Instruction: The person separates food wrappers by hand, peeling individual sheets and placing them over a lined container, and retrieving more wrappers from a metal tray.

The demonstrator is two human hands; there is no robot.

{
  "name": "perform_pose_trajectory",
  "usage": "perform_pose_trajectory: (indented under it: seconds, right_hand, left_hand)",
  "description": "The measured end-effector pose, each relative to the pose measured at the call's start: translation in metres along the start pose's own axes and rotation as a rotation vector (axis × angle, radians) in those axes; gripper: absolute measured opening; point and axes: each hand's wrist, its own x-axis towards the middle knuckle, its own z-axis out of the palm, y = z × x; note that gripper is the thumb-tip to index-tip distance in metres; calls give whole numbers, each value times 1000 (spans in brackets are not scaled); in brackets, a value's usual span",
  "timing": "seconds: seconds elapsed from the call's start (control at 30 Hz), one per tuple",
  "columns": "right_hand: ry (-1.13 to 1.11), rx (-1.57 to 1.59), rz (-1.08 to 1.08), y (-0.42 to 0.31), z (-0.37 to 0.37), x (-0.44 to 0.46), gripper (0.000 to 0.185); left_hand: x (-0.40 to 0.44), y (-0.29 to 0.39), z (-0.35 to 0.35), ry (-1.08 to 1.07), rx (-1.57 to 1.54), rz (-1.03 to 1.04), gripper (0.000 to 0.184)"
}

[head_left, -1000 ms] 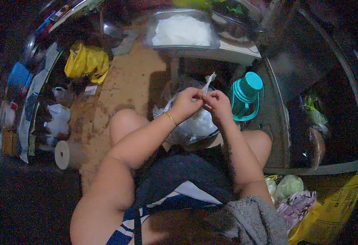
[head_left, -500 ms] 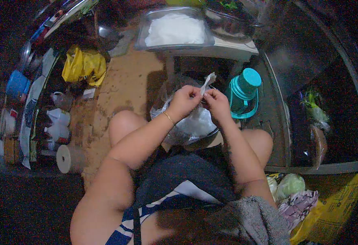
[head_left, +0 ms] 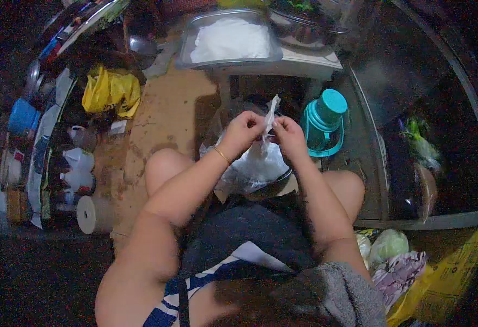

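A thin, crumpled white strip (head_left: 272, 110) stands up between my two hands, its lower part hanging down. My left hand (head_left: 243, 133) pinches it from the left with thumb and fingers. From the right, the fingertips of my right hand (head_left: 289, 139) pinch the same strip. Whether it is plastic, paper or cloth I cannot tell. Right below the hands, between my knees, a clear plastic bag (head_left: 258, 173) with whitish contents sits in a dark-rimmed container, partly hidden by my hands and forearms.
Ahead, a clear tray (head_left: 183, 61) holds a white heap on a white stand. Right of my hands stands a teal bucket (head_left: 322, 139) with an upturned teal scoop (head_left: 334, 104). At left are a yellow bag (head_left: 111, 91), white jugs (head_left: 79, 159) and a white roll (head_left: 93, 215).
The strip now shows longer and more upright, with a part hanging below my fingers. My hands have drawn slightly apart, and both keep their pinch.
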Motion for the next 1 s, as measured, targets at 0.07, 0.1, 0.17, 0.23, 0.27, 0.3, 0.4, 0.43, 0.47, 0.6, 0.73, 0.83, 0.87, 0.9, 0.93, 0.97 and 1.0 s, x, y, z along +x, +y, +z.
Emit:
perform_pose_trajectory:
  seconds: [0.07, 0.1, 0.17, 0.23, 0.27, 0.3, 0.4, 0.43, 0.47, 0.6, 0.73, 0.83, 0.87, 0.9, 0.93, 0.97, 1.0]
  right_hand:
    - [25, 29, -7, 2, 3, -1, 14]
    - [27, 10, -21, 2, 3, -1, 14]
    - [9, -13, -21, 1, 3, -3, 15]
    - [-31, -24, 0, -7, 3, -6, 16]
    - [-45, -60, -67, -3, 3, -4, 17]
    - [-59, -97, -134, 6, 3, -2, 18]
    - [-113, -308, -141, -2, 2, -6, 18]
    - [-131, -397, -112, -8, 1, -9, 18]
    - [-118, -414, -106, -12, 1, -12, 17]
    - [-126, -366, -74, 6, -5, -1, 18]
    - [-98, -244, 59, -15, -13, -3, 16]
    - [-45, -167, 98, -5, -24, 7, 15]
    - [-36, -141, 100, 3, -27, 13, 14]
    - [-18, -114, 60, 8, -28, 17, 14]
    - [0, -86, 27, 11, -27, 18, 14]
    - [20, -57, 3, 16, -26, 19, 13]
    - [37, -243, -76, -9, -17, 6, 12]
  left_hand:
    - [-6, 12, 3, 11, 307, 75, 19]
    - [-8, 16, 4, 17, 461, 112, 20]
    - [-9, 18, 3, 23, 406, 68, 23]
    - [-7, 14, 0, 51, 330, 42, 22]
    - [-2, 4, -2, 75, 282, 42, 21]
    - [2, -2, -3, 98, 233, 42, 20]
    - [-1, 1, -2, 75, 204, -66, 18]
    - [-3, 4, -2, 35, 182, -33, 18]
    - [-6, 8, 0, 63, 262, 21, 18]
    - [-8, 17, 0, 44, 235, -1, 19]
    - [4, 6, -7, 44, 273, 110, 19]
    - [-11, 56, -10, -10, -20, -157, 17]
    - [16, 7, -18, -48, 87, -49, 14]
    - [10, 20, -16, -58, -104, -52, 14]
    - [12, 22, -16, -60, -138, -132, 17]
    - [12, 23, -16, -66, -173, -222, 20]
    - [12, 21, -15, -51, -56, -130, 24]
